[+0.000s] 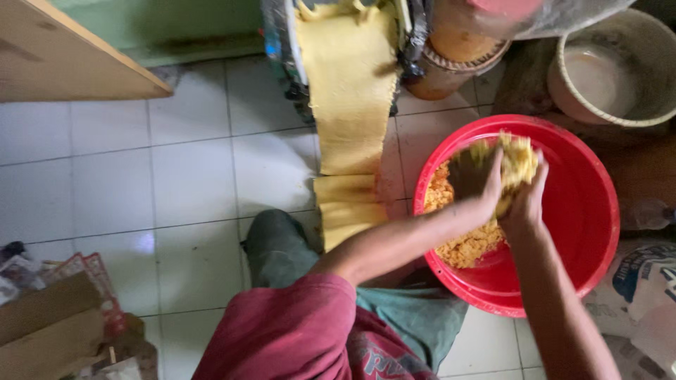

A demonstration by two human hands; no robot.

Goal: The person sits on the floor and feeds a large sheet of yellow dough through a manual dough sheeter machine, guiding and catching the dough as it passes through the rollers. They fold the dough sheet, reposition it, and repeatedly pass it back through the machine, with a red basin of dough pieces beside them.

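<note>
Over the red basin (588, 211) at three o'clock, the left hand (482, 184) and right hand (527, 200) clench a yellow dough clump (520, 156) that looks soft, light and crumbly, best cupped from underneath above the loose crumbs (461, 243).

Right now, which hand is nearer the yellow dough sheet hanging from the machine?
Left. The left hand is over the red basin's near-sheet side; the right hand is farther from the sheet.
</note>
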